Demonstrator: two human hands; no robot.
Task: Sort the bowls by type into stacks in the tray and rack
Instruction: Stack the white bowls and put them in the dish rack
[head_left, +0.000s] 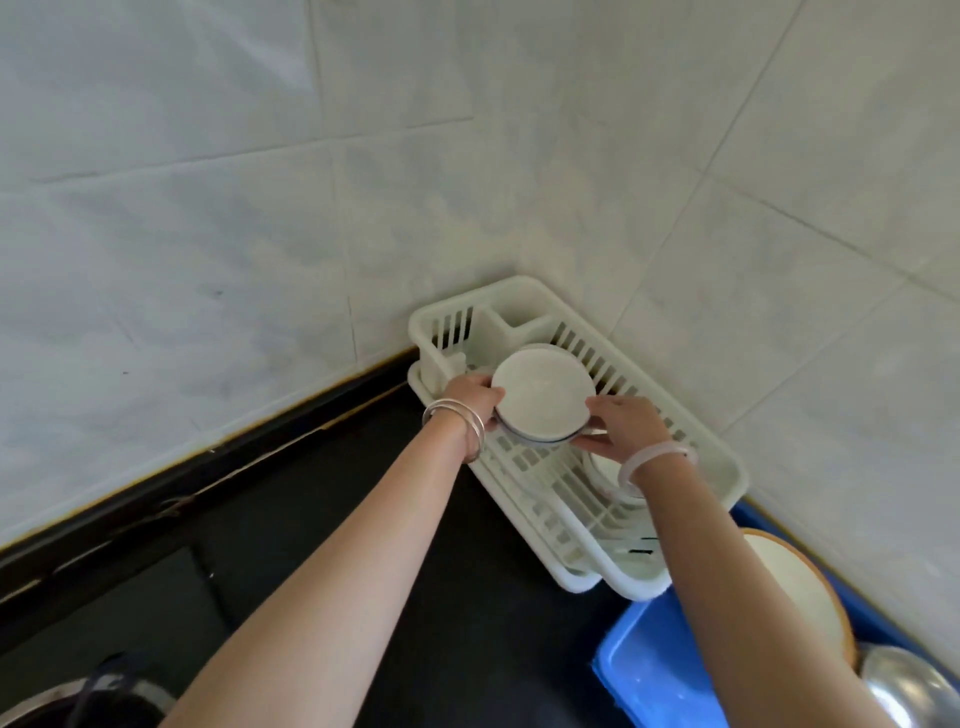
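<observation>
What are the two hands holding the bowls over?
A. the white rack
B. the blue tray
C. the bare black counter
A: the left hand and right hand hold the bowls from either side, right above the white rack. The blue tray sits apart, nearer the camera on the right.

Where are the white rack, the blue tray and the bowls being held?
white rack (519, 285), head view, on its far corner rim.
blue tray (649, 670), head view, on its bare floor.
stack of bowls (543, 397), head view, on the top bowl's white face.
</observation>
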